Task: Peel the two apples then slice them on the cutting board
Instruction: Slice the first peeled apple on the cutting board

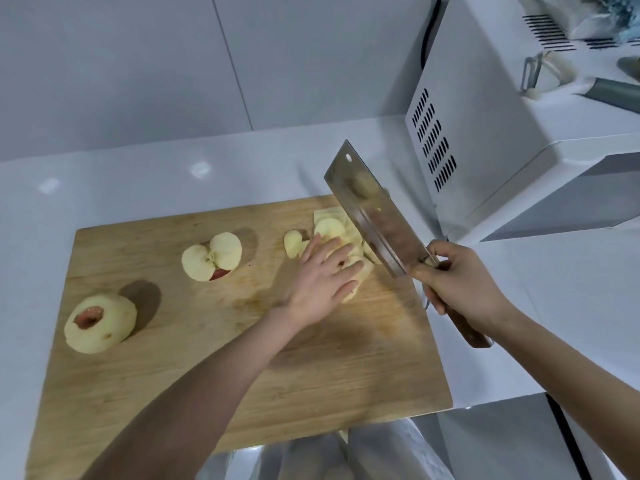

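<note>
Two hands are at work over a wooden cutting board point(207, 358) that lies on a white countertop point(104, 188). Left hand point(320, 280): fingers straight and spread, laid flat on a pile of pale apple slices point(332, 230) at the far right of the board. One separate slice point(292, 242) lies just left of that pile. Right hand point(460, 285): fingers curled round the wooden handle of a cleaver point(370, 209), thumb near the blade's heel. The blade is angled away from the person, over the board's far right corner, just right of the slices; contact between its edge and the fruit cannot be determined. A halved apple point(212, 257) sits near the board's far middle, cut faces showing, the two halves touching, with a patch of red skin at the lower edge. A whole peeled apple point(100, 323) rests at the board's left side, well apart from the hands, red skin remaining in its hollow. A white microwave point(485, 133) stands on the counter to the right, near the board. What appears to be a peeler point(531, 76) lies on top of it.
</note>
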A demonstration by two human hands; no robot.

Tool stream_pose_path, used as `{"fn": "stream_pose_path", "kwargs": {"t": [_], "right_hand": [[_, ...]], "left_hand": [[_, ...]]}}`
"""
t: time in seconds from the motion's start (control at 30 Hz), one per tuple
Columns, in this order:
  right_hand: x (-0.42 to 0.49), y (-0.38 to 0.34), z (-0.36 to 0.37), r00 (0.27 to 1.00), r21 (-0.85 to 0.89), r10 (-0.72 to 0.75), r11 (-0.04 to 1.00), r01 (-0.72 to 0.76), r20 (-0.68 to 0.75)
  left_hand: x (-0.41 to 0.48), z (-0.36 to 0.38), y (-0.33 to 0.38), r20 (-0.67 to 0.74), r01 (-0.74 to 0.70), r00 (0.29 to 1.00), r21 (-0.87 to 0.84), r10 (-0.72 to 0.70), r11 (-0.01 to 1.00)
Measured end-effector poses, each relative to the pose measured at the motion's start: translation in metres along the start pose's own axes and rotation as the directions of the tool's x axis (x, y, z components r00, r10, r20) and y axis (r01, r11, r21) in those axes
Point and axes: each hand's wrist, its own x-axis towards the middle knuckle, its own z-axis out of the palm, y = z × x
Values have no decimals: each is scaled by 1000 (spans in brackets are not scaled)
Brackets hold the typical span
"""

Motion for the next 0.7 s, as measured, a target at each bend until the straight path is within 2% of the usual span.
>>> {"fn": "stream_pose_path", "kwargs": {"t": [0.07, 0.1, 0.13, 0.2, 0.23, 0.27, 0.3, 0.33, 0.4, 0.47, 0.53, 0.63, 0.7], "right_hand": [[1, -4, 5, 999, 1, -9, 1000, 9, 34], [1, -6, 8, 999, 5, -10, 1000, 9, 52], [1, -8, 11, 998, 6, -8, 1000, 7, 69], [0, -12, 21, 995, 20, 2, 1000, -4, 104], [-1, -14, 27, 992, 27, 5, 1000, -8, 125], [-2, -16, 34, 989, 26, 3, 1000, -7, 149], [-2, -18, 41, 985, 21, 2, 1000, -6, 171], [-2, -20, 48, 982, 23, 1, 1000, -6, 190], [-2, -24, 61, 975, 28, -3, 1000, -3, 221], [-2, -29, 71, 967, 41, -21, 999, 11, 252], [-3, -33, 81, 964, 67, -34, 998, 16, 264], [-5, -35, 95, 957, 108, -47, 994, 17, 286], [-6, -35, 103, 954, 138, -68, 990, 29, 292]], "left_hand": [[-20, -19, -17, -233, 189, 949, -124, -213, 974], [-32, -25, -33, -280, 343, 885, -151, -373, 927], [-43, -30, -50, -270, 536, 780, -176, -564, 826], [-64, -41, -83, -67, 873, 456, -159, -888, 460], [-72, -46, -97, 64, 948, 276, -182, -959, 261], [-76, -52, -107, 197, 959, 138, -272, -971, 81], [-77, -57, -113, 323, 918, 64, -391, -944, -71], [-78, -61, -117, 419, 856, 69, -490, -905, -162], [-76, -66, -117, 499, 787, 149, -583, -854, -203], [-75, -66, -113, 503, 769, 223, -617, -835, -167], [-75, -62, -106, 467, 782, 267, -616, -843, -94], [-79, -57, -89, 343, 778, 261, -628, -902, -14], [-84, -58, -78, 317, 691, 233, -720, -919, -73]]}}
